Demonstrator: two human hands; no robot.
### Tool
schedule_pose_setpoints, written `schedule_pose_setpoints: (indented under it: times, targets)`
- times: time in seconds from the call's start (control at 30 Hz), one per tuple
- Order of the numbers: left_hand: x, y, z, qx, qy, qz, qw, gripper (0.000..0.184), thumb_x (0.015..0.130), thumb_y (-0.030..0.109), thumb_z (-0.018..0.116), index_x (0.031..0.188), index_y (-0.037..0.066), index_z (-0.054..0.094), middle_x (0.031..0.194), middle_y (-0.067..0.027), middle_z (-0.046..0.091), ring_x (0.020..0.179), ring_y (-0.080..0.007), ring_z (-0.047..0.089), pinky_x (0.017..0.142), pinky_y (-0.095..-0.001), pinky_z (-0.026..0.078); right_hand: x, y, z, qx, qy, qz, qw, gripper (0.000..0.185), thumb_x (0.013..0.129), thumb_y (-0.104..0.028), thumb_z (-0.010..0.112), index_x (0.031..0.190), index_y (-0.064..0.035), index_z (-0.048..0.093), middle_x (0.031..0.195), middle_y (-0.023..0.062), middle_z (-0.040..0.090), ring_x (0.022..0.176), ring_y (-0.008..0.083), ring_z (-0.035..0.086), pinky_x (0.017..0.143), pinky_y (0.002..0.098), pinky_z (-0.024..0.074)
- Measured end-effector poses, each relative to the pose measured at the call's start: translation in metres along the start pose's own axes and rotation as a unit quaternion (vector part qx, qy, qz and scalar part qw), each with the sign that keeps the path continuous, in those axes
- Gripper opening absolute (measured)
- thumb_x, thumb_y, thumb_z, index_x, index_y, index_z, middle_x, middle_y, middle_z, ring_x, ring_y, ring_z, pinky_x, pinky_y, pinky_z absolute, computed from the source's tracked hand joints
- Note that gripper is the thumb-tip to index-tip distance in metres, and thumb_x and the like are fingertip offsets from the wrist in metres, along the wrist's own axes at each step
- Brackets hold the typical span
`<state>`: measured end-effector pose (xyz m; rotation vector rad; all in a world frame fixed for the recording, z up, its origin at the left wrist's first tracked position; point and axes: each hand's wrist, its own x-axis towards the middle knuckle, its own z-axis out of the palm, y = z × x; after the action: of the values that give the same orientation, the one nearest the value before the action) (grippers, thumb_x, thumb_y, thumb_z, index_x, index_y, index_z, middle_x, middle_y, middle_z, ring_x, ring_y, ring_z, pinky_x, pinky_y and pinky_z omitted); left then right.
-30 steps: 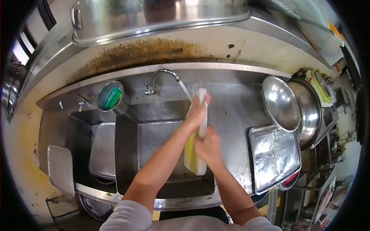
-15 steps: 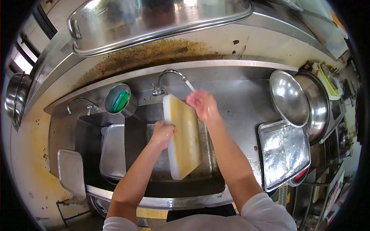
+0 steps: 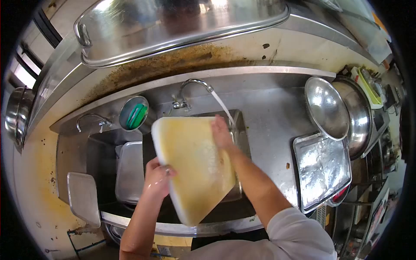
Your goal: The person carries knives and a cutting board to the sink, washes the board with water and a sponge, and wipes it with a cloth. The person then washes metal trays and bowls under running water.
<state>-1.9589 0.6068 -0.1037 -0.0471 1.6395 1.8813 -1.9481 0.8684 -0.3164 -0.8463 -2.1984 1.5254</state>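
Observation:
A thick, yellowed white cutting board (image 3: 193, 167) is tilted over the sink basin (image 3: 245, 151), its broad face turned up toward me. My left hand (image 3: 158, 177) is closed around its left edge, thumb on the face. At the board's upper right, my right hand (image 3: 222, 133) lies against the face with fingers stretched out, slightly blurred. Water runs from the curved faucet (image 3: 199, 81) just beyond the right hand and falls behind the board's top right corner.
A metal pot (image 3: 146, 122) with green scrubbers (image 3: 137, 116) stands behind the sink. In the left basin leans a metal tray (image 3: 131, 171). On the right are a foil-covered tray (image 3: 323, 169), a steel bowl (image 3: 327, 108) and a larger basin (image 3: 359, 125).
The board has turned its face up and shifted left toward me, my left hand moving with it. My right hand has come from the water stream down onto the board's face.

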Motion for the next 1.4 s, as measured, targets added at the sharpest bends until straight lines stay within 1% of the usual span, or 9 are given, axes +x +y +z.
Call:
schedule_pose_setpoints:
  times: [0.03,0.17,0.2,0.3,0.6,0.8,1.13,1.33,1.4]
  targets:
    - [-0.01,0.009,-0.01,-0.008,0.0,0.005,1.0,0.028,0.063,-0.006,0.055,0.088,-0.006,0.066,0.073,-0.0084,0.063,0.061,-0.017,0.061,0.057,-0.0298,0.049,0.01,0.005,-0.021,0.011,-0.008,0.156,0.988,0.082,0.1,-0.058,0.049,0.152,0.0041,0.033,0.152,0.0244,0.043,0.146,0.0334,0.034,0.12,0.0387,0.0244]
    - [-0.008,0.014,-0.064,-0.148,-0.014,0.012,0.989,0.036,0.059,-0.005,0.053,0.093,-0.005,0.066,0.081,-0.0099,0.066,0.069,-0.0229,0.066,0.065,-0.0343,0.056,0.05,0.023,-0.054,0.124,-0.097,0.18,0.971,0.096,0.093,-0.074,0.045,0.14,0.0098,0.047,0.138,0.0272,0.054,0.128,0.0342,0.052,0.106,0.04,0.0415]
    - [0.003,0.011,-0.073,-0.139,0.021,-0.011,0.99,0.032,0.072,-0.003,0.061,0.104,-0.005,0.065,0.094,-0.0115,0.069,0.08,-0.0248,0.068,0.074,-0.0374,0.058,0.05,0.006,-0.066,0.142,-0.114,0.175,0.968,0.096,0.093,-0.074,0.043,0.136,0.0111,0.051,0.134,0.0268,0.057,0.124,0.0335,0.056,0.103,0.041,0.0445]
    - [0.049,-0.012,-0.09,-0.047,0.022,0.025,0.998,0.03,0.09,0.014,0.069,0.113,-0.005,0.063,0.104,-0.0121,0.068,0.088,-0.0244,0.068,0.078,-0.039,0.058,0.059,-0.068,-0.108,-0.088,-0.048,0.114,0.988,0.083,0.096,-0.066,0.05,0.122,0.012,0.061,0.119,0.0221,0.066,0.113,0.0313,0.061,0.093,0.0437,0.0503]
    - [0.17,-0.116,-0.03,-0.029,0.098,-0.044,0.994,0.071,0.092,0.054,0.068,0.124,-0.008,0.058,0.114,-0.0154,0.066,0.098,-0.0228,0.065,0.082,-0.0399,0.055,0.017,-0.111,-0.209,0.205,-0.086,0.138,0.965,0.064,0.1,-0.044,0.06,0.139,0.0051,0.048,0.121,0.0128,0.065,0.107,0.021,0.064,0.085,0.0358,0.0544]
    - [0.207,-0.153,0.045,-0.011,0.038,-0.061,0.997,0.103,0.089,0.079,0.047,0.129,-0.016,0.054,0.124,-0.0225,0.064,0.108,-0.0294,0.064,0.091,-0.0399,0.051,-0.031,-0.118,-0.277,0.234,-0.06,0.09,0.966,0.049,0.103,-0.033,0.058,0.138,0.0021,0.051,0.12,0.0071,0.065,0.106,0.0154,0.062,0.086,0.0327,0.0531]
    - [0.267,-0.1,0.162,0.32,-0.003,0.093,0.943,0.092,0.093,0.076,0.038,0.108,-0.009,0.069,0.108,-0.0357,0.067,0.115,-0.0457,0.063,0.096,-0.0461,0.048,-0.09,-0.047,-0.316,0.081,0.269,0.061,0.958,0.073,0.101,-0.057,0.051,0.119,0.0131,0.06,0.105,0.0144,0.068,0.088,0.0184,0.064,0.075,0.0342,0.0528]
    - [0.209,-0.021,0.175,0.416,-0.137,0.131,0.889,0.056,0.096,0.051,0.061,0.113,-0.002,0.07,0.104,-0.0218,0.072,0.102,-0.0339,0.07,0.088,-0.0429,0.055,-0.106,-0.04,-0.309,0.169,0.329,0.099,0.924,0.074,0.1,-0.059,0.05,0.114,0.0124,0.063,0.1,0.0139,0.068,0.084,0.0178,0.064,0.072,0.0335,0.0523]
    - [0.199,-0.022,0.148,0.237,-0.244,0.033,0.94,0.045,0.095,0.037,0.067,0.12,0.0,0.067,0.109,-0.0156,0.071,0.098,-0.0267,0.07,0.086,-0.0395,0.057,-0.111,-0.056,-0.304,0.193,0.343,0.11,0.913,0.073,0.101,-0.058,0.049,0.111,0.0123,0.065,0.096,0.0127,0.069,0.082,0.0173,0.064,0.071,0.0335,0.0518]
